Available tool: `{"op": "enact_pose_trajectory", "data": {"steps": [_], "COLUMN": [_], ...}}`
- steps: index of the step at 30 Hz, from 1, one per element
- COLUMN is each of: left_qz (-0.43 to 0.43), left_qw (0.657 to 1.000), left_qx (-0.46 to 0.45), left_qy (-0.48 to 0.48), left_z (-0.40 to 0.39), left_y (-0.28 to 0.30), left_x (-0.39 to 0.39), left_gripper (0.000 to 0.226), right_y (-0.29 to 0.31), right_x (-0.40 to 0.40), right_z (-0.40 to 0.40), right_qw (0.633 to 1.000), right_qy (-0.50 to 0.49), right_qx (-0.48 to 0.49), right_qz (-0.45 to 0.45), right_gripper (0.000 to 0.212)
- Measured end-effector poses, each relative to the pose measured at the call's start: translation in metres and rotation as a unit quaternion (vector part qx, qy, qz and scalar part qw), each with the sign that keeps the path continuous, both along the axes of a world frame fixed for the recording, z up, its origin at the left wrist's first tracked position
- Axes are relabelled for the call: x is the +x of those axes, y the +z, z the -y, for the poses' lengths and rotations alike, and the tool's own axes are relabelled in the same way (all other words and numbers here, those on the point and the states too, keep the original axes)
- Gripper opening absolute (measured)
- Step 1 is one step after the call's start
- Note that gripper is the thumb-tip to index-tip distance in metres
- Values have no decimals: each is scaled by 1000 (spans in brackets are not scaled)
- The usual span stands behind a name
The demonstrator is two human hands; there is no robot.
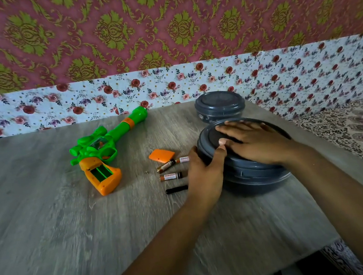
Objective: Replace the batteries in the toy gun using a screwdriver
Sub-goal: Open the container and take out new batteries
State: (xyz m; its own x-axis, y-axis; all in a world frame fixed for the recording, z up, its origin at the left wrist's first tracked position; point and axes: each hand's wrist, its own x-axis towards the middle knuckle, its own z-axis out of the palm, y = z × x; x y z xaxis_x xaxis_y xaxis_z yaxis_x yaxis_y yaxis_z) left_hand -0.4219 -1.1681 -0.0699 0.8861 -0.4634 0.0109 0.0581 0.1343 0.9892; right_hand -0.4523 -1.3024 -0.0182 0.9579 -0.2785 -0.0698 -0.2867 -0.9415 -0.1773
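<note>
A green and orange toy gun (101,147) lies on the table left of centre, its battery compartment (101,172) open and empty. The orange compartment cover (161,155) lies to its right. Beside it lie three batteries (170,176) and a small black stick-like object (176,189), perhaps the screwdriver. My left hand (204,176) grips the left rim of a dark grey round lidded container (246,170). My right hand (254,141) lies flat on its lid, fingers straight.
A second grey round container (219,106) stands behind the first, near the table's far edge. The grey wood-grain table (49,222) ends at the right beside a patterned bedspread (358,129). A floral wall rises behind.
</note>
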Motion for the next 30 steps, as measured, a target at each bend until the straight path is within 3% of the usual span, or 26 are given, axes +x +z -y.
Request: {"op": "enact_pose_trajectory", "data": {"steps": [11,20,23,26,30], "left_qz": [-1,-8,4,15,32], "left_qw": [999,999,999,999,999], "left_qx": [-38,-15,-4,-4,10], "left_qy": [24,41,46,42,26], "left_z": [7,7,6,6,7], "left_y": [-7,-7,-7,-2,-1], "left_x": [-2,-3,-6,-10,-12], "left_gripper": [34,37,38,52,58], "right_y": [3,3,0,-6,-10], "right_x": [0,0,-1,1,6], "right_z": [-2,6,5,14,23], "right_qw": [999,999,997,992,989], "right_qy": [12,26,19,-48,-144], "right_qx": [-26,26,35,12,-22], "right_qz": [-18,12,64,119,22], "right_gripper": [54,45,45,52,64]}}
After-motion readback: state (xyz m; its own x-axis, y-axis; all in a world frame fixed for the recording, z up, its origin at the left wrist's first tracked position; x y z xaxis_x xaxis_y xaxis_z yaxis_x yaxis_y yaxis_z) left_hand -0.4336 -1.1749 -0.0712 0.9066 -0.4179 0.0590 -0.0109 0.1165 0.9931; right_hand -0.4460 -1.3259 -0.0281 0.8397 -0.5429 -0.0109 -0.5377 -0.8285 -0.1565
